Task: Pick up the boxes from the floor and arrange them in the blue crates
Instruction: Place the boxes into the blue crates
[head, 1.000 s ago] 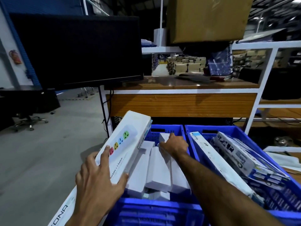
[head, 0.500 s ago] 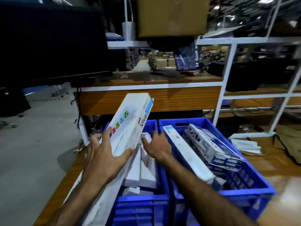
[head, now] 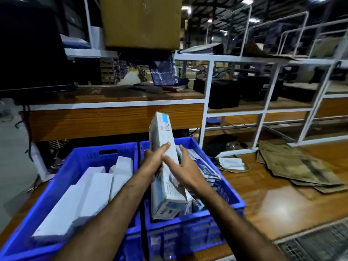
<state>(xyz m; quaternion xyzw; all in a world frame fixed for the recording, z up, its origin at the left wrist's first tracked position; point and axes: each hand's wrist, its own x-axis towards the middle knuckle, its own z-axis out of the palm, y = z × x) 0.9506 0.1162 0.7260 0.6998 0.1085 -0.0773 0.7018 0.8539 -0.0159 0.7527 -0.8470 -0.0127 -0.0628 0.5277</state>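
Two blue crates stand side by side on a wooden platform. The left crate (head: 79, 162) holds several white boxes (head: 88, 193) lying flat. Over the right crate (head: 231, 196) I hold a long white box (head: 162, 140), tilted nearly upright, its lower end down among printed boxes (head: 207, 170) inside. My left hand (head: 154, 161) grips the box from its left side. My right hand (head: 185, 166) holds it from the right, fingers along its face.
A wooden workbench (head: 113, 119) with a white frame stands right behind the crates, with a dark monitor (head: 28, 53) and a cardboard carton (head: 141, 21) above. Flattened brown bags (head: 293, 166) and a white packet (head: 230, 162) lie on the platform to the right. White racks (head: 263, 110) fill the right background.
The long box left the left crate's side and now stands nearly upright over the right crate. My right hand left the white boxes and took hold of it. The view swung right.
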